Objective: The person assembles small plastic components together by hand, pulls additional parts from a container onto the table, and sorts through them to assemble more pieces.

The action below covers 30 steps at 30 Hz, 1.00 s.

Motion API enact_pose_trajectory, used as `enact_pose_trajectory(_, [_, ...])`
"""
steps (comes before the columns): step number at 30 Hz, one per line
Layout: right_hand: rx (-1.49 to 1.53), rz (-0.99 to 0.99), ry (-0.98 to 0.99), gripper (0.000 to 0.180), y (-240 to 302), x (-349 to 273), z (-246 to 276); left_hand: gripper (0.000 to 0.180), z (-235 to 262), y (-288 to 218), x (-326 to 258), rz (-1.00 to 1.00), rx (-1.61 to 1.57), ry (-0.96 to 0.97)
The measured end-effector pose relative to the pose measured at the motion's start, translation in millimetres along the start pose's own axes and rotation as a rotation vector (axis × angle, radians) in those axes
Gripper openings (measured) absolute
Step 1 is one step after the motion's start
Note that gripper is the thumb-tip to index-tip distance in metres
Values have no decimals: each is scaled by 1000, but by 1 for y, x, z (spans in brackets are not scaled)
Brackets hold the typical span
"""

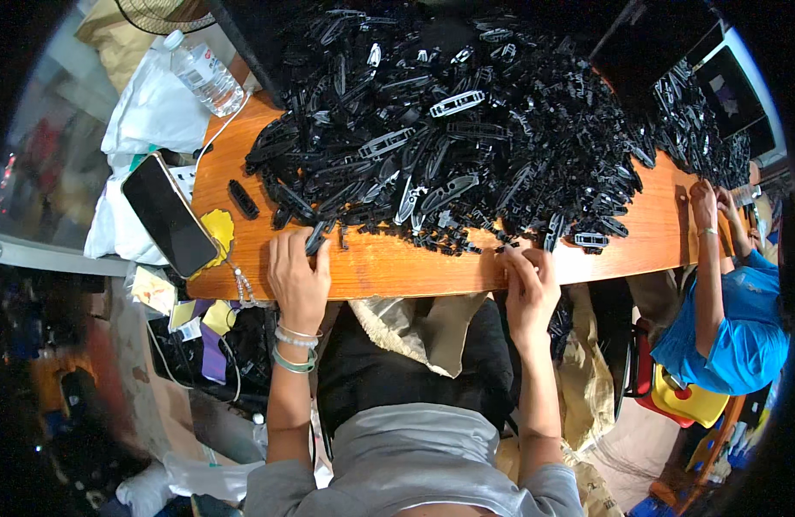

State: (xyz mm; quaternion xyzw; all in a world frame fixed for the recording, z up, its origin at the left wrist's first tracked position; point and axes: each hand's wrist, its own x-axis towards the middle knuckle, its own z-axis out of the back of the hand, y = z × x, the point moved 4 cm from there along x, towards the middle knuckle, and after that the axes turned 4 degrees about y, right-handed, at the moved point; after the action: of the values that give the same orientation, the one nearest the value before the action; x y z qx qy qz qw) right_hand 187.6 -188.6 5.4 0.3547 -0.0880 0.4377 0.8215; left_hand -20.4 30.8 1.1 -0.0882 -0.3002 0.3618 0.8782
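Note:
A large heap of black plastic parts [397, 142], many of them long oval frames, covers most of the wooden table [389, 271]. At the heap's near left edge, my left hand [298, 276] has its fingers closed on a black oval plastic part [314, 241]. My right hand [533, 293] rests at the table's front edge, its fingers bent together among small black pieces [445, 237]. What lies between those fingertips is too small to make out. Near it sits a black oval frame [590, 240]. One separate oval part [243, 199] lies left of the heap.
A smartphone [169, 215] lies on a yellow piece [219, 231] at the table's left, with a water bottle [203, 73] beyond it. Papers and a black bag [251, 353] are below. At right, a person in blue [725, 323] works at another heap [703, 121].

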Motion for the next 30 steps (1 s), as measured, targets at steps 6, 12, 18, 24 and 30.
enact_pose_trajectory(6, [-102, 164, 21, 20, -2, 13, -4, 20, 10, 4, -17, 161, -236, 14])
enact_pose_trajectory(12, [311, -126, -105, 19, 3, -13, -6, 20, 14, 13, -36, 416, -658, -20])
enact_pose_trajectory(18, [1173, -502, 96, 15, 21, -32, -36, 22, 11, -16, -46, 539, -1240, 183])
enact_pose_trajectory(24, [1061, -344, 146, 15, 41, -29, -26, 28, -2, -64, -50, 343, -1309, 527])
enact_pose_trajectory(30, [868, -277, 158, 17, 64, -28, -19, 25, -1, -77, -50, 274, -1314, 636])
